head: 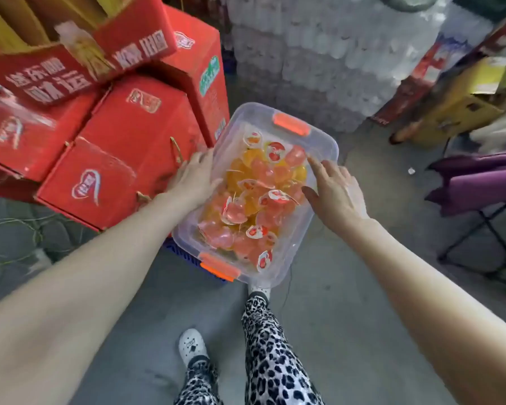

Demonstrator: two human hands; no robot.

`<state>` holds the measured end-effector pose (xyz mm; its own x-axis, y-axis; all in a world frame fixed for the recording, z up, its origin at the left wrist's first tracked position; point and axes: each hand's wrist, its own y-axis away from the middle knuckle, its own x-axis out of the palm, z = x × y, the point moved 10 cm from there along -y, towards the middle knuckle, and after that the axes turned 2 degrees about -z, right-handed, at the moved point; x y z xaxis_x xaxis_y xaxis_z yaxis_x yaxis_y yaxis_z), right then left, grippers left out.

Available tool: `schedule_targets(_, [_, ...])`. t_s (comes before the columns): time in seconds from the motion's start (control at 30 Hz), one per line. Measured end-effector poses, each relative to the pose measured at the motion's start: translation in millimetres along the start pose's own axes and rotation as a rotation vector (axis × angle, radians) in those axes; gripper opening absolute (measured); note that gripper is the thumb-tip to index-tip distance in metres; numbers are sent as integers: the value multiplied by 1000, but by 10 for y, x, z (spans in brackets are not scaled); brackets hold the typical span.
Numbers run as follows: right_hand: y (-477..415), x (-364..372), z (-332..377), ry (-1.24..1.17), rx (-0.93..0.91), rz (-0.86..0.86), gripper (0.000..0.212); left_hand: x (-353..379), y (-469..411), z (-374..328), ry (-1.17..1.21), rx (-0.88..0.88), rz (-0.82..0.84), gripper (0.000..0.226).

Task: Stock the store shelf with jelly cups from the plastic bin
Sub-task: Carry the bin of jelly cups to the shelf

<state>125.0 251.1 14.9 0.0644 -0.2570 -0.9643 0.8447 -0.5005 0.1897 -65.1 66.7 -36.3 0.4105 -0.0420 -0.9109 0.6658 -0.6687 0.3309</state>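
L hand [192,178] at bin [323,135]; R hand [335,194] over cups [254,200] (maybe touching).

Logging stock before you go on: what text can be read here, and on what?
"财运", white, on the tilted red carton; its other characters are blurred.
The heart logos on the lower red cartons: unreadable.
The green label on the tall red carton: blurred.
Lids of the jelly cups: too small.
The plastic bin: none.

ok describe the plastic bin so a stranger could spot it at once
Find the stacked red cartons on the left; the bin sits just right of them, between the left hand and right hand. It is the only clear tub, with orange latches and pink and orange jelly cups inside.
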Motion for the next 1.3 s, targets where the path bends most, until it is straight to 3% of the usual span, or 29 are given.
schedule_targets(0.13, [192,341,-277,-132,244,7,72,245,-69,173,-10,-132,45,74])
schedule_targets(0.27, [413,761,-440,-438,493,73,90,368,-133,331,18,-211,82,64])
schedule_targets(0.4, [518,1153,-378,-781,630,218,72,395,-125,394,99,-224,89,53])
schedule_targets(0.53, [666,1192,-599,-785,710,187,72,343,74,262,239,-192,69,52])
schedule_targets(0.67, [889,1079,-745,-785,672,125,68,453,630,187,413,-230,86,57])
schedule_targets(0.77, [1138,968,-701,-772,603,97,50,596,1128,242,550,-307,97,64])
schedule_targets(0.93, [1712,905,-383,-718,479,133,37,899,2140,433,678,-395,98,54])
schedule_targets(1.03, [2092,967,-11,-676,380,171,37,1096,2896,689,745,-458,55,49])
schedule_targets(1.2, [2703,1159,807,-564,224,224,55,1373,4364,1228,850,-588,-88,49])
schedule_targets(1.3, [3046,1249,1518,-502,57,254,47,1532,5299,1621,939,-705,-189,45])
